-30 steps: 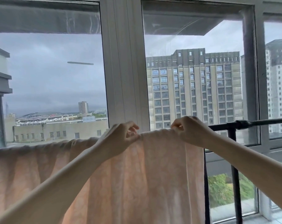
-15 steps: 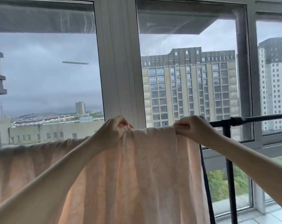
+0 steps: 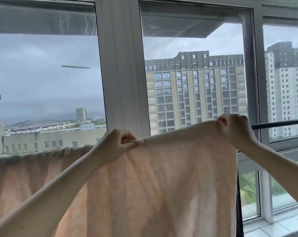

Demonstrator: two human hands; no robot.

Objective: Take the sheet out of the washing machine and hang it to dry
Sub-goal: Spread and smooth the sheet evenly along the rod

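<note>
A pale peach sheet (image 3: 162, 185) hung draped over a black drying rail (image 3: 278, 124) that ran in front of the window frame (image 3: 122, 69), and most of the rail was hidden under the cloth. Only the bare stretch of the rail to the right of the sheet showed, and a dark upright post (image 3: 239, 211) dropped from the rail just beside the sheet's right edge. The left hand (image 3: 115, 144) pinched the sheet's top fold between thumb and curled fingers, directly in front of the foot of the window frame's central mullion. The right hand (image 3: 233, 129) gripped the sheet's upper right corner with its fingers curled over the cloth, at the point where the bare rail began, and it sat higher than the left hand, so the top edge of the sheet rose toward the right. To the left of the left hand the sheet lay bunched in soft gathers along the rail. Through the glass to the right of the mullion stood a tall grey apartment block (image 3: 196, 93), and to its left a low building (image 3: 51, 141) under heavy cloud.
</note>
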